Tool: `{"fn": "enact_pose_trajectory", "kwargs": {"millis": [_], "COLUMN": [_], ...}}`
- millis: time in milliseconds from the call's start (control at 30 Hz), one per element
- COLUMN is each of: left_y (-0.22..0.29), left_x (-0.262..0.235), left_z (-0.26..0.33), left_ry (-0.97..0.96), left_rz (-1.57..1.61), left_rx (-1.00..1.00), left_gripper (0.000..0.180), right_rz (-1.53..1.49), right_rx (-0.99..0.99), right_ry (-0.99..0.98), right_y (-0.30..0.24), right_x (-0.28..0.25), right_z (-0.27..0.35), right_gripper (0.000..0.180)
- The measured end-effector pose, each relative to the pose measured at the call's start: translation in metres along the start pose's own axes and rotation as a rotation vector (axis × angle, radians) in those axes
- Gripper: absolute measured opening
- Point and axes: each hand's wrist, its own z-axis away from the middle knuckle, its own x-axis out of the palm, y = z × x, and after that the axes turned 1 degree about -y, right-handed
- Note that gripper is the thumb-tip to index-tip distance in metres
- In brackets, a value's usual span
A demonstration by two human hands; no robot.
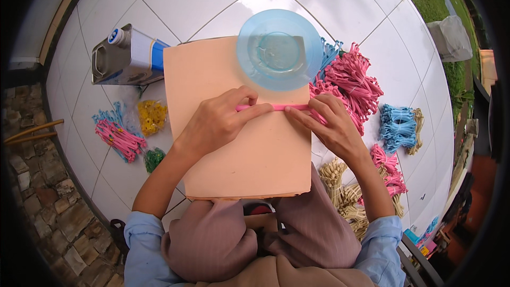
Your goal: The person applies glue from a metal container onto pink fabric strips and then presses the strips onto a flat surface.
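Note:
A thin pink strip (pixel 281 108) stretches level between my two hands, above a peach-coloured board (pixel 244 165) that reaches over my lap. My left hand (pixel 220 119) pinches the strip's left part between thumb and fingers. On its right part, the fingers of my right hand (pixel 332 125) are closed, and the thumb lies along it. Beyond the hands, a translucent light-blue plate (pixel 247 66) rests on the far right of the board. Something clear and glossy lies in the middle of the plate; its kind is hard to make out.
A metal can (pixel 127 56) stands far left. Pink and blue bundles (pixel 119 133), a bag of yellow pieces (pixel 152 117) and green pieces (pixel 154 159) lie left. Right are pink bundles (pixel 353 82), blue bundles (pixel 397 127) and beige bundles (pixel 334 178) on white tiles (pixel 340 0).

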Motion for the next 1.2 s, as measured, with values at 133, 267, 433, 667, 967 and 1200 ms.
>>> {"fn": "enact_pose_trajectory", "kwargs": {"millis": [133, 267, 433, 667, 967, 1200], "left_y": [0.002, 0.000, 0.001, -0.001, 0.014, 0.093], "left_x": [-0.001, -0.001, 0.002, 0.001, 0.008, -0.025], "left_z": [0.000, 0.002, 0.000, 0.001, 0.008, -0.002], "left_ry": [0.001, 0.001, 0.015, 0.017, 0.055, 0.016], "left_rz": [0.005, -0.007, 0.017, -0.014, 0.038, 0.502], "left_rx": [-0.013, 0.000, -0.004, -0.006, -0.030, 0.038], "left_gripper": [0.031, 0.032, 0.032, 0.031, 0.021, 0.014], "right_rz": [0.017, -0.083, -0.168, -0.091, -0.519, -0.469], "right_rx": [0.018, 0.030, 0.067, 0.031, 0.173, 0.383], "right_ry": [-0.018, 0.034, 0.066, 0.028, 0.260, 0.099], "right_y": [-0.002, 0.000, 0.003, 0.003, 0.004, -0.036], "right_x": [0.000, 0.002, 0.004, 0.001, 0.012, -0.103], "right_z": [-0.001, 0.000, 0.000, -0.006, 0.025, 0.069], "right_gripper": [0.053, 0.050, 0.052, 0.052, 0.052, 0.056]}}
